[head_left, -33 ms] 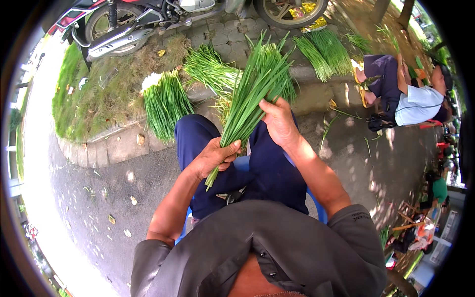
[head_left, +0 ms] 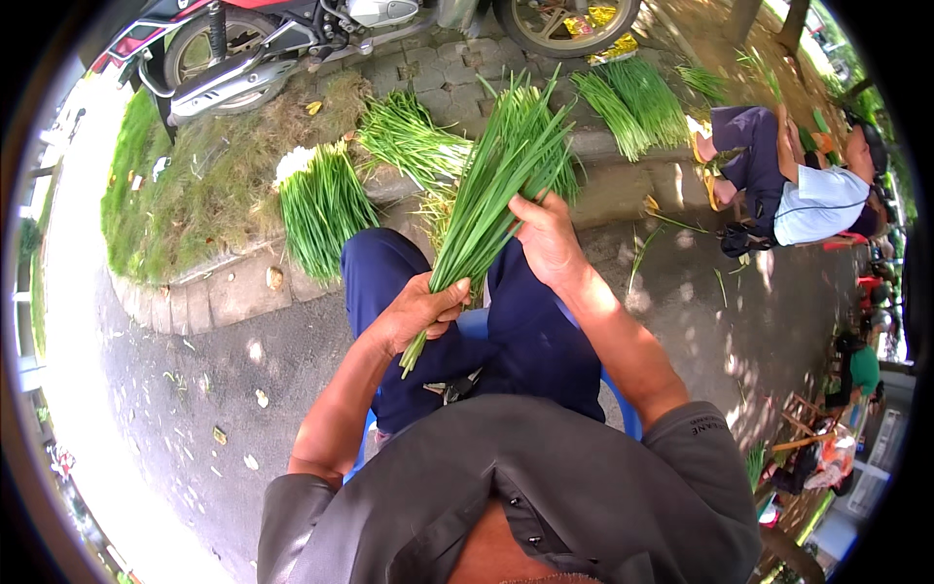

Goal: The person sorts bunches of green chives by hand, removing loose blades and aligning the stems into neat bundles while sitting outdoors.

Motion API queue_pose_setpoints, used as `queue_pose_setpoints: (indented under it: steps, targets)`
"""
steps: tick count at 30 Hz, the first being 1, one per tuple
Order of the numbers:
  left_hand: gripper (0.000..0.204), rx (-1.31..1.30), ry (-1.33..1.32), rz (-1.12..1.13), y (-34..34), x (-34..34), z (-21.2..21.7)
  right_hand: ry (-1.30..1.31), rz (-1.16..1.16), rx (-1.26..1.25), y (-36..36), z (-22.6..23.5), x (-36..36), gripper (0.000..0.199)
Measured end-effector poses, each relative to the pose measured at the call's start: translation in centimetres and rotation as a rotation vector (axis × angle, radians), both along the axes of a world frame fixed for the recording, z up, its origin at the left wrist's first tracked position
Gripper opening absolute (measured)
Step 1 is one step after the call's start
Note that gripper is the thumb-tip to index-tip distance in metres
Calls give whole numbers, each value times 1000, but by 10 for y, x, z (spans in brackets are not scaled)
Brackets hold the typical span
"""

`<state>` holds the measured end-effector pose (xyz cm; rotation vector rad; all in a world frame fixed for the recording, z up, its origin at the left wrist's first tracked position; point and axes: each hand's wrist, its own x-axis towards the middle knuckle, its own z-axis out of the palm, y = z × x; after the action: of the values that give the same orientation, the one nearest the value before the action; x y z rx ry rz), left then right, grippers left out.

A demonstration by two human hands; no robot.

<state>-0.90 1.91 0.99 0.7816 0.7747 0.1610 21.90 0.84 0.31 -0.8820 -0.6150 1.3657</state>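
A long bunch of garlic chives (head_left: 475, 209) slants over my lap, its pale cut ends toward me and its green leaf tips pointing away. My left hand (head_left: 424, 316) is wrapped round the lower stalks. Higher up, my right hand (head_left: 550, 238) pinches at the right edge of the same bunch, thumb and fingers against the leaves; some of its fingertips are hidden. Beyond my knees lie more chives: an upright-looking bundle (head_left: 329, 216) at the left, a loose pile (head_left: 409, 141) behind it, and another partly covered by the held bunch.
A motorcycle (head_left: 292, 54) stands across the back on paving. Farther right lie more chive bundles (head_left: 634, 105) by the kerb (head_left: 615, 180). A seated person (head_left: 812, 200) in a light shirt is at the right. Fallen stalks are scattered on the asphalt (head_left: 671, 282).
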Motion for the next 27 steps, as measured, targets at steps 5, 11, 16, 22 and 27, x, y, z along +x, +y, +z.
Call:
queue_pose_setpoints:
  steps: [5, 11, 16, 22, 27]
  targets:
    - [30, -34, -14, -3, 4, -4, -6, -37, -78, 20, 6, 0, 16, 24]
    - [31, -88, -26, -6, 9, -8, -3, -143, -278, 18, 15, 10, 34, 42]
    - [31, -81, 11, -5, 8, -7, 2, -249, -417, 25, 14, 16, 51, 53]
    - [30, -82, 19, -8, 8, -7, 0, -201, -521, 119, 17, 13, 60, 60]
    - [30, -73, 32, -18, 7, -8, 0, -197, -590, 115, 17, 19, 64, 62]
